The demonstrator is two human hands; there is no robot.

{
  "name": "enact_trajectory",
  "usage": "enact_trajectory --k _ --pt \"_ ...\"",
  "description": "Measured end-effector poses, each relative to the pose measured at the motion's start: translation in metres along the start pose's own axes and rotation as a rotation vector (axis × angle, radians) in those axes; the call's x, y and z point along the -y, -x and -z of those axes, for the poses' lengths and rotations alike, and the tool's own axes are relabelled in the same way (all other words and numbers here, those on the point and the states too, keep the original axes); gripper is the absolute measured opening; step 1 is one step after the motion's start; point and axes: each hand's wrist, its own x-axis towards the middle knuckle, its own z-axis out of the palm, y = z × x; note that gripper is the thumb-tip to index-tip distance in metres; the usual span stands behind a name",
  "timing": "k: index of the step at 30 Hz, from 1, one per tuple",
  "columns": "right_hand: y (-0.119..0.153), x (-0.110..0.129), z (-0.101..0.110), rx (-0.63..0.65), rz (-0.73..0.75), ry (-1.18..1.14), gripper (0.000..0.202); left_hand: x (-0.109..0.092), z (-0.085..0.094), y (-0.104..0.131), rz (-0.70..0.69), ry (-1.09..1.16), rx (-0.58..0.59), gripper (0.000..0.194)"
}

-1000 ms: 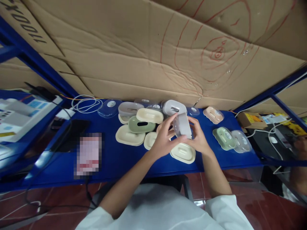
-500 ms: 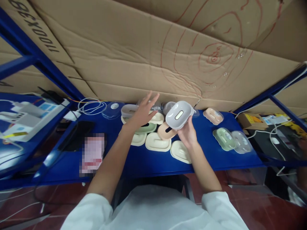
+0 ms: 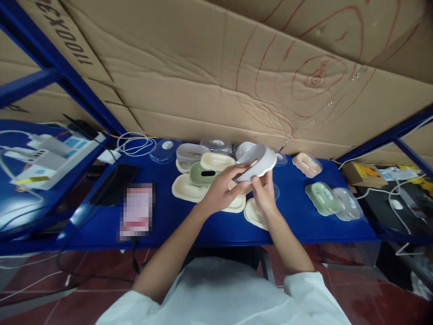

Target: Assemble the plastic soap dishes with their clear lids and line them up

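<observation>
Left hand [image 3: 221,189]: come across onto the grey dish [image 3: 264,161], holding its left end.
Grey dish: tilted, raised over a cream dish [image 3: 237,205].
Right hand [image 3: 265,193]: gripping its lower edge; light, even pressure should steady it.

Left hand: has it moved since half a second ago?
Yes: the left hand moved rightward and away from the cardboard, onto the held grey dish.
</observation>
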Motion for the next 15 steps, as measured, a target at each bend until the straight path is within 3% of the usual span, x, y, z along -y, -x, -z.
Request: enact_trajectory --k 3,5,7,10,13,15 --pt "-0.005 -0.003 0.001 0.032 0.026 0.085 0.069 0.005 0.013 -0.001 0.089 -0.045 -0.097 0.033" --pt "-0.013 0.001 0.003 0.026 0.081 0.192 0.062 0.012 0.033 -0.001 0.065 -0.211 -0.165 0.034" --pt "-0.025 0.010 0.007 -0.023 0.198 0.353 0.056 0.023 0.063 -0.001 0.010 -0.492 -0.216 0.036" --pt "-0.051 0.027 0.006 -0.047 0.425 0.682 0.047 0.048 0.117 0.000 0.158 -0.801 -0.235 0.039" --pt "-0.081 0.034 -0.014 0.159 0.604 1.056 0.041 0.076 0.159 -0.004 0.368 -0.939 -0.198 0.044" --pt "-0.097 0.026 -0.035 0.337 0.647 1.243 0.043 0.090 0.174 -0.010 0.470 -0.960 -0.102 0.047"
